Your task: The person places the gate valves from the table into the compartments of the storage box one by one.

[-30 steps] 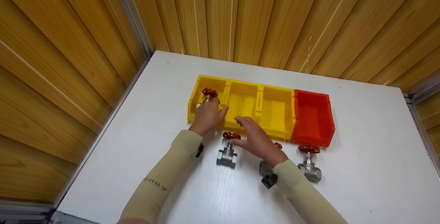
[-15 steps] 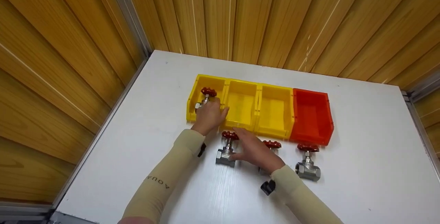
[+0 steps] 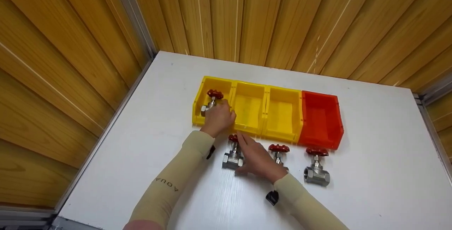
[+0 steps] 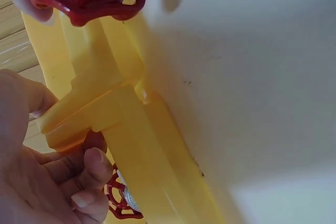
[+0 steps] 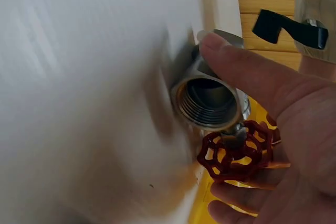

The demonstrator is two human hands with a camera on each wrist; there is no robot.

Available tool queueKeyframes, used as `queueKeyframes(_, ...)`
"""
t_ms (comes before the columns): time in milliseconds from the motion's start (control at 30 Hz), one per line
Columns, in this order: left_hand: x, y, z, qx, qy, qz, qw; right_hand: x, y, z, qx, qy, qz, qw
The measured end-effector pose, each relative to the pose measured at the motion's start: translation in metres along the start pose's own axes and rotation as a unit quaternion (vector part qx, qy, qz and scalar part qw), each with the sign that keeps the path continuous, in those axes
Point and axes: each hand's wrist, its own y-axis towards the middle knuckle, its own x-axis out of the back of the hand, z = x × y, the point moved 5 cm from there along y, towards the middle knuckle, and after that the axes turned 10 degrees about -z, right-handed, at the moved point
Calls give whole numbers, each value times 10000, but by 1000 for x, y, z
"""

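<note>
My left hand (image 3: 218,117) reaches over the front of the leftmost yellow bin (image 3: 196,114). In the left wrist view, its thumb and curled fingers pinch the wall between two bins. Inside that bin lies a metal valve (image 3: 206,109) with a red handwheel, partly hidden by the hand. My right hand (image 3: 259,157) grips another valve (image 3: 231,161) on the table, in front of the bins. The right wrist view shows the thumb on its metal body and the fingers at its red handwheel (image 5: 236,153); the threaded opening faces the camera.
Two more valves stand to the right, one (image 3: 279,149) partly behind my right hand, the other (image 3: 316,174) farther right. Two yellow bins (image 3: 249,112) and a red bin (image 3: 321,120) continue the row on the white table (image 3: 381,152). Wood-patterned walls (image 3: 268,18) rise behind.
My right hand has come down and left onto the nearest valve, uncovering the valve to its right. My left hand has shifted slightly right along the bin's front, showing more of the valve inside.
</note>
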Motion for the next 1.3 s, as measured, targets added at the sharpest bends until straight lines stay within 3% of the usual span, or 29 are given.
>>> queueKeyframes(367, -7, 0, -2, -4, 64, 221, 9997, -7, 0, 5, 107, -486, -249, 9984)
queueKeyframes(567, -9, -1, -2, -22, -19, 261, 9997, -8, 0, 5, 168, -403, -388, 9983)
queueKeyframes(900, -5, 0, -5, 45, -62, 605, 9981, -7, 0, 2, 225, -353, -514, 9978)
queueKeyframes(1300, -4, 1, -2, 101, -539, 894, 9945, -5, 0, -3, 240, -338, -588, 9974)
